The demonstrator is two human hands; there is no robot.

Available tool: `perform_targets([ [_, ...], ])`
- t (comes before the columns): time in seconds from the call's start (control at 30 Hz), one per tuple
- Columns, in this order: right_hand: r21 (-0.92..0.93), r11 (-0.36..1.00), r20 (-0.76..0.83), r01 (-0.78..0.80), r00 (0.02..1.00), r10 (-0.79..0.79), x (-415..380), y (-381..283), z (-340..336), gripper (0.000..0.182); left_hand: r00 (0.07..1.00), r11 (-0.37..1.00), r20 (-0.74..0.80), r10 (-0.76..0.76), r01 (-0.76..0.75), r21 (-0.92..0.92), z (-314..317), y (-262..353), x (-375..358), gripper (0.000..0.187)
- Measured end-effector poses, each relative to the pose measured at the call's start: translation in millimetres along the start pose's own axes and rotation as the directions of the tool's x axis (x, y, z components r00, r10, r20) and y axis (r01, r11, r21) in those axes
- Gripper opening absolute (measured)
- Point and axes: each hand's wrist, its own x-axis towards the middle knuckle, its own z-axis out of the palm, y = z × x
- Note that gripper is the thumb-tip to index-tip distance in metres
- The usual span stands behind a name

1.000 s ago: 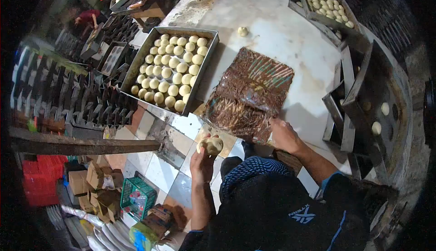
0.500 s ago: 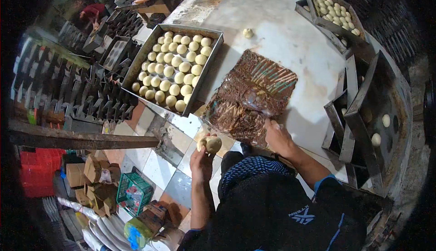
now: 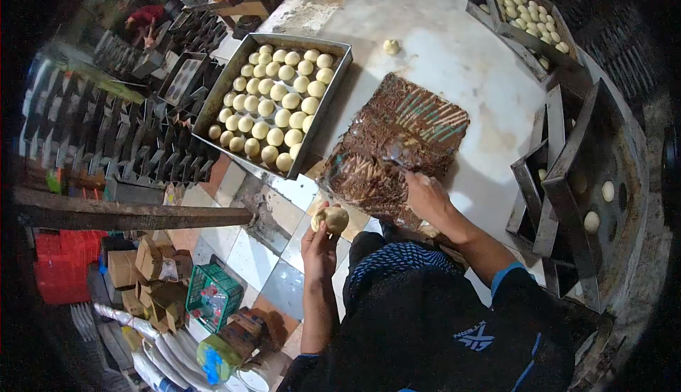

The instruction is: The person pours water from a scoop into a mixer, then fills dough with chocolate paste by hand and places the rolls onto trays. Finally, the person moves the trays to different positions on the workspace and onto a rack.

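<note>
My left hand (image 3: pixel 319 252) is closed around a piece of pale dough (image 3: pixel 336 219), held up over the tiled floor near the table's edge. Its fingers wrap the underside, and the dough looks pressed open on one side. My right hand (image 3: pixel 427 199) grips what looks like a spatula (image 3: pixel 394 163), whose tip is in the brown paste and mostly hidden. That sticky brown paste (image 3: pixel 376 126) is spread over a square slab on the table, with light and greenish streaks showing through at the far right.
A metal tray (image 3: pixel 345 62) of round dough balls stands left of the paste. One loose dough ball (image 3: pixel 391 47) lies beyond it on the marble table (image 3: pixel 433 9). Stacked metal trays (image 3: pixel 567 158) line the right edge. A wooden beam (image 3: pixel 135 210) juts in from the left.
My right hand has shifted a little forward and left across the paste with the spatula. My left hand still holds the dough in about the same place.
</note>
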Motion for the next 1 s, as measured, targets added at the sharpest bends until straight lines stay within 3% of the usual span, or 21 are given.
perform_targets([
  [0.13,-0.003,0.999,0.114,0.041,0.993,-0.041,-5.3,16.5,6.3,0.031,0.998,1.000,-0.056,-0.007,0.006,-0.020,9.9,-2.9,11.7,0.043],
  [0.2,0.542,0.840,0.245,-0.042,0.963,-0.110,-12.3,17.7,-16.5,0.021,0.987,0.998,-0.149,-0.061,0.058,-0.023,5.8,-14.2,20.8,0.041],
  [0.23,0.543,0.838,0.249,-0.049,0.963,-0.104,-20.8,9.9,-24.7,0.021,0.986,0.998,-0.150,-0.068,0.066,-0.021,7.5,-19.7,24.6,0.041],
  [0.3,0.622,0.775,-0.052,0.115,0.993,-0.107,-34.7,-12.7,-35.1,0.017,0.953,0.980,-0.229,-0.196,0.197,-0.017,17.9,-29.9,31.9,0.039],
  [0.37,0.485,0.800,-0.337,0.353,0.920,-0.202,-42.8,-19.3,-26.5,0.022,0.964,0.961,-0.062,-0.259,0.250,-0.120,40.7,-34.1,33.0,0.033],
  [0.47,0.314,0.894,-0.315,0.320,0.923,-0.219,-53.2,-10.7,-11.8,0.028,0.923,0.910,-0.034,-0.382,0.370,-0.190,61.5,-29.0,30.9,0.034],
  [0.53,0.048,0.952,-0.352,0.302,0.897,-0.267,-57.7,3.9,-3.0,0.043,0.937,0.926,0.028,-0.349,0.350,-0.145,61.3,-30.3,35.2,0.038],
  [0.63,0.041,0.959,-0.462,0.280,0.856,-0.230,-70.2,10.6,-5.2,0.053,0.947,0.944,0.014,-0.322,0.322,-0.073,46.3,-37.1,34.3,0.039],
  [0.67,0.051,0.979,-0.352,0.197,0.921,-0.167,-80.1,15.4,-12.1,0.055,0.955,0.949,-0.030,-0.295,0.289,-0.127,51.5,-31.6,29.7,0.039],
  [0.7,0.050,0.979,-0.358,0.198,0.918,-0.168,-81.6,20.9,-6.9,0.055,0.956,0.950,-0.026,-0.291,0.286,-0.124,53.1,-26.0,27.5,0.039],
  [0.77,-0.185,0.979,-0.369,0.090,0.917,-0.154,-77.8,14.8,-5.3,0.058,0.972,0.966,-0.069,-0.225,0.214,-0.144,52.2,-15.1,24.3,0.040],
  [0.83,-0.153,0.976,-0.342,0.153,0.919,-0.197,-74.9,-13.0,-19.1,0.054,0.980,0.968,0.014,-0.197,0.197,-0.157,52.6,-7.6,18.0,0.040],
  [0.9,0.234,0.879,-0.404,0.415,0.864,-0.300,-71.6,-59.4,-40.8,0.048,0.984,0.983,0.113,-0.140,0.152,-0.107,55.6,1.2,7.4,0.042],
  [0.93,0.203,0.850,-0.454,0.486,0.816,-0.358,-69.1,-75.2,-48.0,0.038,0.987,0.984,0.130,-0.100,0.117,-0.134,53.6,3.2,3.2,0.045],
  [1.0,0.304,0.830,-0.464,0.468,0.833,-0.300,-67.2,-80.6,-26.0,0.032,0.992,0.984,0.129,-0.012,0.035,-0.176,52.4,13.5,-11.5,0.046],
])
